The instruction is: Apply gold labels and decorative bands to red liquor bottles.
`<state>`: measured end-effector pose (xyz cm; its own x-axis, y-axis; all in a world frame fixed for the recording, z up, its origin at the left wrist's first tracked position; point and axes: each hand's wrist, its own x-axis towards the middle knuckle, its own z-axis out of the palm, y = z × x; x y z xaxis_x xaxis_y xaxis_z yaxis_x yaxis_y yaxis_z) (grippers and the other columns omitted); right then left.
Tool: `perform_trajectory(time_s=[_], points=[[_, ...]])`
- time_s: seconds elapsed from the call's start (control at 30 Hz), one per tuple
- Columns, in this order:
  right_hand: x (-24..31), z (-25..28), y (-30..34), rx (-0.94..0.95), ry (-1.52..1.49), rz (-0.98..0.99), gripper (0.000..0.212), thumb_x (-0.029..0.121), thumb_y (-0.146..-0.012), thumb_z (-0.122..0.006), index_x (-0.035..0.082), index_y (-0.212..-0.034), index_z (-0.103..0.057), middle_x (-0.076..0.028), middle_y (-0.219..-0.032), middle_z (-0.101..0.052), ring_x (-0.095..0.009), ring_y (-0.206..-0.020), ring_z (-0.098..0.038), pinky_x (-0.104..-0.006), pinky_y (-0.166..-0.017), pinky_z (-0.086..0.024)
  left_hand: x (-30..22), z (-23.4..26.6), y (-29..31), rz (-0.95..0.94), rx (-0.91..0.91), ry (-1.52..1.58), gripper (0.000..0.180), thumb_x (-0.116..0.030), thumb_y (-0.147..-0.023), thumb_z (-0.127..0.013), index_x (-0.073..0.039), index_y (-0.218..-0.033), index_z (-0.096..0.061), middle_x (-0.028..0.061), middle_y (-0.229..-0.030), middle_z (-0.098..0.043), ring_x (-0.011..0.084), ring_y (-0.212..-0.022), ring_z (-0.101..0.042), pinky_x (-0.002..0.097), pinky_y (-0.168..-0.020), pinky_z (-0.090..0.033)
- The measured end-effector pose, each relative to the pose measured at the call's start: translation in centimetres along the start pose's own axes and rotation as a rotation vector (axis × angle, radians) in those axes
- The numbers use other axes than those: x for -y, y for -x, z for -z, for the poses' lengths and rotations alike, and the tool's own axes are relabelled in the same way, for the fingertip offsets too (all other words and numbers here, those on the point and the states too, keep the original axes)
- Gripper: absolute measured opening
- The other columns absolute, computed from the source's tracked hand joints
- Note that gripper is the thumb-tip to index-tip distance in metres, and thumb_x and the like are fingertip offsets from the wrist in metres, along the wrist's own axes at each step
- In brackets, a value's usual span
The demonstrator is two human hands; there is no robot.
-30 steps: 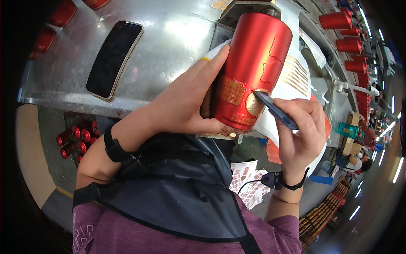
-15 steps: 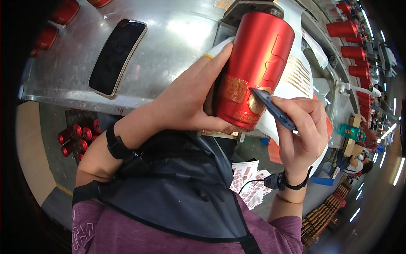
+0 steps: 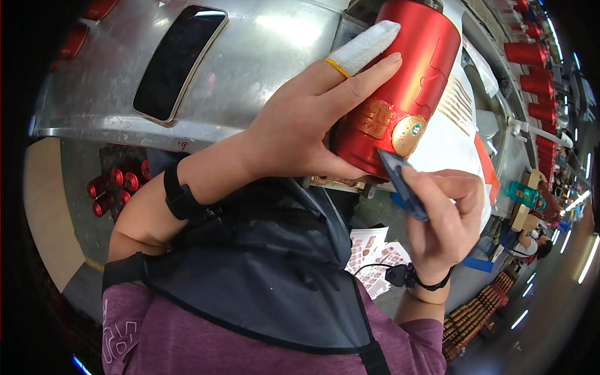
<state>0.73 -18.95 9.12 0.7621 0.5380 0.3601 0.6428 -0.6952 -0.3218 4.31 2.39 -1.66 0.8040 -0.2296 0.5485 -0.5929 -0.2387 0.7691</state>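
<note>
One red bottle (image 3: 409, 81) w/ glossy body, held tilted over edge of metal table (image 3: 262, 69), bottom end toward viewer. On bottle front: one gold embossed emblem (image 3: 376, 119), one round gold seal sticker (image 3: 409, 135) just beside it. Left hand (image 3: 306, 125) wrapped round bottle's left side, fingers spread along body, thumb under; one finger in a white cloth sleeve (image 3: 365, 47) w/ one yellow band (image 3: 337, 67) at its base. One black strap (image 3: 179, 194) on left wrist. Right hand (image 3: 447, 215) just below bottle, thumb and fingers pinched on one thin dark-blue flat tool (image 3: 403, 187); tool tip at lower edge of seal sticker, touching or nearly, can't tell which. One black band w/ small clip (image 3: 406, 275) on right wrist. One dark phone-like slab (image 3: 175, 59) flat on table, well apart from bottle, upper left. One white sheet w/ gold lines (image 3: 459, 125) behind bottle. Under table at left: approx. five small red caps (image 3: 115, 187) in a cluster. Along far right: row of at least four more red bottles (image 3: 531, 69), small, blurred. Printed label sheets (image 3: 375, 259) low centre, count unclear. One dark apron (image 3: 269, 269) over purple shirt.
</note>
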Motion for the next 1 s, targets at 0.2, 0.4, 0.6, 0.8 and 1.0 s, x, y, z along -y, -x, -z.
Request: perform_trajectory(time_s=[0.2, 0.4, 0.6, 0.8, 1.0], points=[[1.3, 0.8, 0.1, 0.108, -0.035, -0.012, 0.047, 0.005, -0.055, -0.076, 0.012, -0.102, -0.081, -0.002, -0.084, -0.064, -0.022, -0.076, -0.059, -0.0317, -0.065, -0.048, 0.2, 0.0, 0.0, -0.062, -0.050, -0.026, 0.107, -0.026, -0.058, -0.094, -0.002, -0.150, -0.045, 0.0221, -0.159, -0.036, 0.0370, -0.145, -0.039, 0.0424, -0.119, -0.034], [1.7, -0.4, -0.7, 0.054, 0.093, 0.003, 0.050, 0.006, -0.053, -0.076, 0.013, -0.103, -0.081, -0.003, -0.084, -0.063, -0.021, -0.075, -0.058, -0.0312, -0.065, -0.048, -0.1, -0.4, -0.2, -0.092, -0.098, -0.098, 0.106, -0.023, -0.054, -0.092, -0.006, -0.149, -0.047, 0.0182, -0.158, -0.040, 0.0369, -0.143, -0.042, 0.0435, -0.116, -0.039], [2.6, -0.5, -0.7, 0.112, 0.198, 0.154, 0.051, 0.011, -0.051, -0.073, 0.014, -0.101, -0.082, -0.001, -0.084, -0.060, -0.020, -0.076, -0.059, -0.0305, -0.063, -0.049, 0.2, -0.6, 0.0, -0.071, -0.096, -0.127, 0.103, -0.020, -0.056, -0.090, -0.009, -0.149, -0.048, 0.0146, -0.158, -0.040, 0.0382, -0.144, -0.041, 0.0449, -0.115, -0.040], [2.3, -0.5, -1.0, 0.081, 0.247, 0.129, 0.050, 0.010, -0.052, -0.074, 0.013, -0.102, -0.081, -0.001, -0.085, -0.061, -0.020, -0.075, -0.060, -0.0307, -0.064, -0.051, -0.3, -0.5, 0.0, -0.061, -0.089, -0.120, 0.101, -0.020, -0.056, -0.090, -0.009, -0.149, -0.050, 0.0147, -0.157, -0.042, 0.0389, -0.144, -0.041, 0.0446, -0.114, -0.041], [1.7, -0.5, -0.9, 0.055, 0.195, 0.123, 0.048, 0.011, -0.054, -0.073, 0.013, -0.101, -0.082, -0.002, -0.084, -0.063, -0.021, -0.073, -0.060, -0.0312, -0.063, -0.050, -0.3, -0.6, 0.0, -0.071, -0.108, -0.127, 0.097, -0.017, -0.058, -0.088, -0.008, -0.147, -0.052, 0.0154, -0.155, -0.045, 0.0388, -0.142, -0.043, 0.0442, -0.114, -0.041]])
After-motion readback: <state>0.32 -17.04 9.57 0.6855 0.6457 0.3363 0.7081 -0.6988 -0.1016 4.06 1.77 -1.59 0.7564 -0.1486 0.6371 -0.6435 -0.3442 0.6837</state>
